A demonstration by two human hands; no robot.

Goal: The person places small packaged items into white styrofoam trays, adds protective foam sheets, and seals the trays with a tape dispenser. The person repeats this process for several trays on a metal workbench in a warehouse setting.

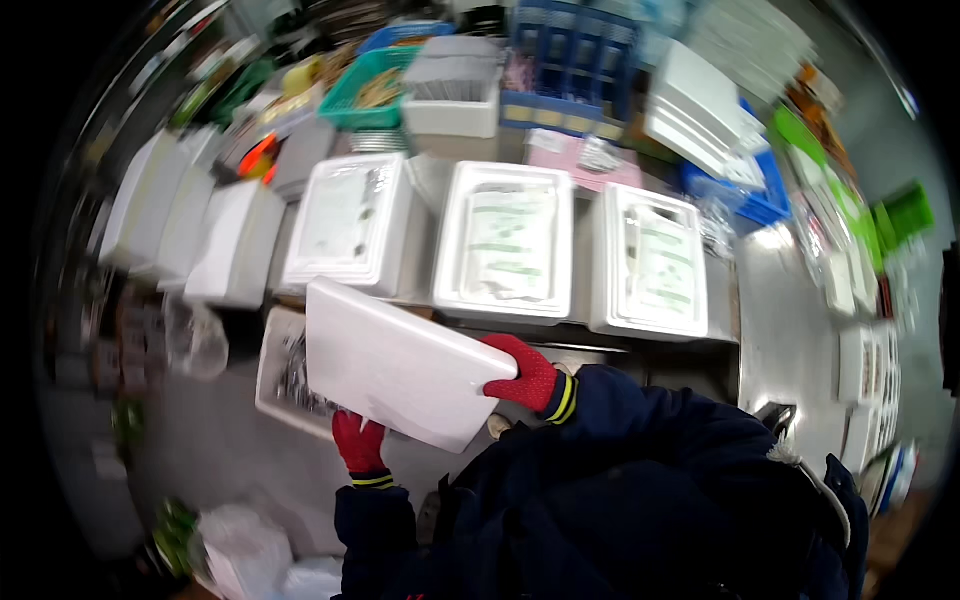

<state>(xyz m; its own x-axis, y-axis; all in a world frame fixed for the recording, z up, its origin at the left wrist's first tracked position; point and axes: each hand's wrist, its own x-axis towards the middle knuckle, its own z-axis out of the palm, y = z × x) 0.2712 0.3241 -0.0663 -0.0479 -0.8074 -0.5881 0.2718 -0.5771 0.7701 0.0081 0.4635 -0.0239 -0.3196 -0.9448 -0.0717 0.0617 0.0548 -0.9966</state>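
Observation:
A flat white foam lid [400, 360] is tilted in front of me. My right hand [522, 375], in a red knit glove, grips its right end. At the lid's near edge is my left hand [360, 442], also red-gloved, its fingers closed about that edge; their tips are partly hidden. Below the lid, on its left, stands a white foam box [270, 365] with dark and silvery items inside, partly covered from view by the lid.
Along the steel table stand three white foam boxes, a left one [345, 220], a middle one [505, 235] and a right one [655, 260], with bagged packs inside. More foam boxes [235, 240] stand at left. Behind are a green basket [345, 95] and a blue crate [770, 195].

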